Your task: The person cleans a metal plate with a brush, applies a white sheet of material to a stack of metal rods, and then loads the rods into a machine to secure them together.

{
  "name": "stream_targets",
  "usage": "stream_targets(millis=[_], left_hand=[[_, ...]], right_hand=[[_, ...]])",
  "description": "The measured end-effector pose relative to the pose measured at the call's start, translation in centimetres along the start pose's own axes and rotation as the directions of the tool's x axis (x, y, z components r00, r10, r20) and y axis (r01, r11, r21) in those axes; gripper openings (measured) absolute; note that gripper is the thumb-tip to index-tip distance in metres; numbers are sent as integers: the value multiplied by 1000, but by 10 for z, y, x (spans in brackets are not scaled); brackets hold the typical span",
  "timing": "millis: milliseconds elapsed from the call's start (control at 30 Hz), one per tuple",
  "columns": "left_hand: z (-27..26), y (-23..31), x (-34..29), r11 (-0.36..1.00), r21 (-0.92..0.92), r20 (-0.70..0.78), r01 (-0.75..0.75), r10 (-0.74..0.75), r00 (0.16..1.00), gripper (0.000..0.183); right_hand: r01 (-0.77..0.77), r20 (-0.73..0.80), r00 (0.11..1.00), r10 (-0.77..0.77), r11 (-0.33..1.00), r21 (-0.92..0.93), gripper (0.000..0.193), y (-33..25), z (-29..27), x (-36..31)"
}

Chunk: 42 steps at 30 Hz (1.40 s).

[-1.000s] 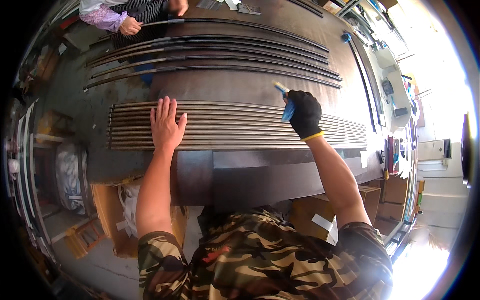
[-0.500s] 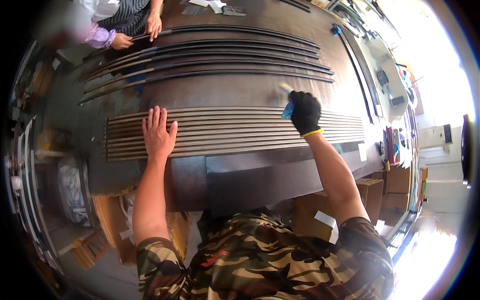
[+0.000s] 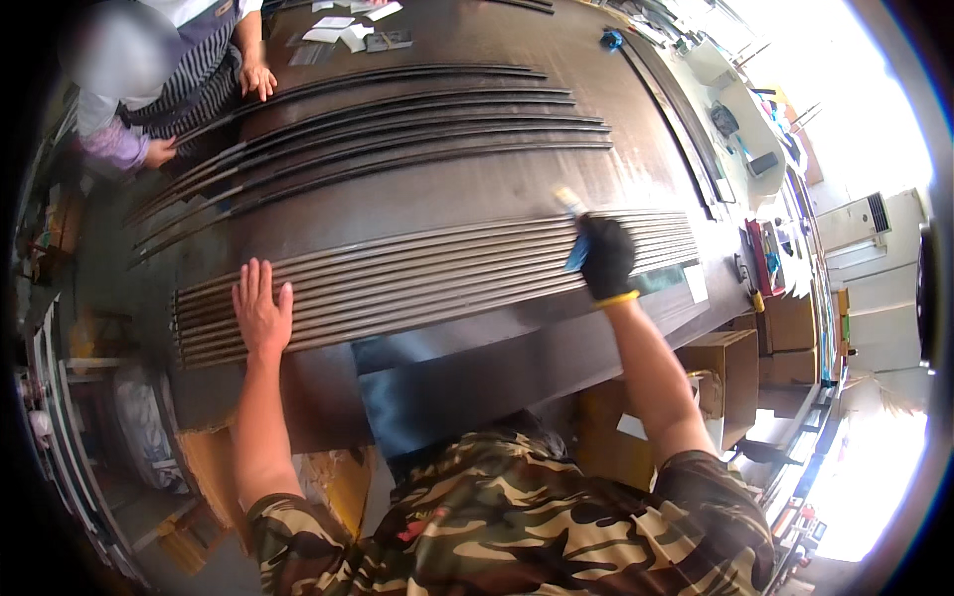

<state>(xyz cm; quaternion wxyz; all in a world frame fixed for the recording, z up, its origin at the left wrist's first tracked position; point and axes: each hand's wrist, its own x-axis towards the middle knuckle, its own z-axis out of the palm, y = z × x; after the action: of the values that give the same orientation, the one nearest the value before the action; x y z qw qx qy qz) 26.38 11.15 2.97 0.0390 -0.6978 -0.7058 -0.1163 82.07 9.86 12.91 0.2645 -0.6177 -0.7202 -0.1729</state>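
Under the bare left fingers [image 3: 253, 283], laid flat and slightly spread: a row of long, slender, brownish-grey rods [image 3: 427, 281], side by side on the dark desk [image 3: 467, 194], paler toward the right. Wrapped around a blurred, pale-tipped tool [image 3: 567, 199], blue lower down: the black-gloved right fingers [image 3: 593, 234], blocking part of the row. Beyond both sets of fingers, black rods [image 3: 477, 120] and a co-worker's hand [image 3: 258, 79]; right of the glove, a white card [image 3: 695, 283].

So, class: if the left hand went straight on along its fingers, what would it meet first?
The left hand would probably meet the nearest dark rod beyond the pale rods, though depth is unclear.
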Motion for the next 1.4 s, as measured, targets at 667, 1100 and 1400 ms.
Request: stream_targets(millis=[667,1100,1400], left_hand=[[-19,320,-132,973,-127,-239,194,-220,946,56],[-3,584,15,830,-454,-310,-324,193,931,44],[44,981,-25,71,-869,-300,-489,711,637,35]], right_hand=[[-439,34,844,535,654,616,5,364,-87,-60],[-682,-46,689,724,668,299,21,578,-217,-91],[-294,-141,938,317,942,164,30,771,-265,72]])
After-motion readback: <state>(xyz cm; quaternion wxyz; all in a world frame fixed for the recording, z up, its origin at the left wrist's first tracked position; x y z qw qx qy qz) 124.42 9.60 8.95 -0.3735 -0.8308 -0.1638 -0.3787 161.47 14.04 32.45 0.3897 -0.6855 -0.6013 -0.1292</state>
